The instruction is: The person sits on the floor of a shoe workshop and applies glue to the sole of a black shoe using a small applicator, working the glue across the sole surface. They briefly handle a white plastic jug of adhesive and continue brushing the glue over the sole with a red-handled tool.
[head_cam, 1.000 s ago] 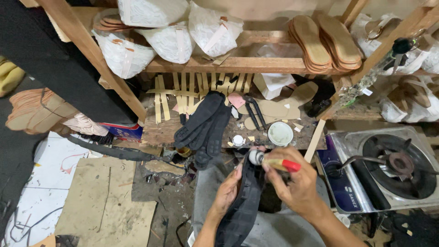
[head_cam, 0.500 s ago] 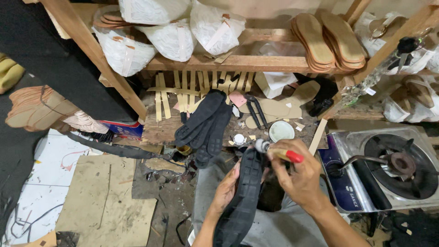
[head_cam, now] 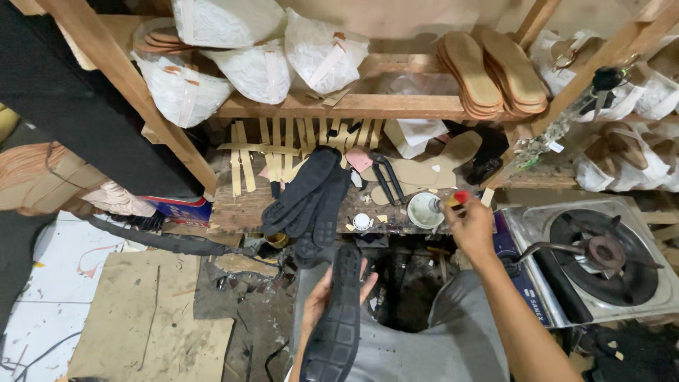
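My left hand (head_cam: pixel 322 301) holds a black rubber shoe sole (head_cam: pixel 338 322) tread-up over my lap, fingers spread under it. My right hand (head_cam: pixel 472 226) is stretched forward and grips a small red-handled brush (head_cam: pixel 450 201), its tip over a small round white glue tin (head_cam: pixel 426 210) on the low wooden bench (head_cam: pixel 240 209). A pile of several more black soles (head_cam: pixel 308 194) lies on the bench to the left of the tin. My grey-trousered knees are below both hands.
A gas stove (head_cam: pixel 601 258) sits at the right. Black pliers (head_cam: pixel 385 177), a small white cap (head_cam: pixel 362 222) and tan insole cutouts (head_cam: pixel 424 166) lie on the bench. Wooden shelves above hold white bagged items (head_cam: pixel 262 67) and stacked tan insoles (head_cam: pixel 491 74). Cardboard (head_cam: pixel 148 318) covers the floor left.
My right hand has left the sole and reached forward with the brush to the glue tin. My left hand keeps the sole in place, lowered slightly.
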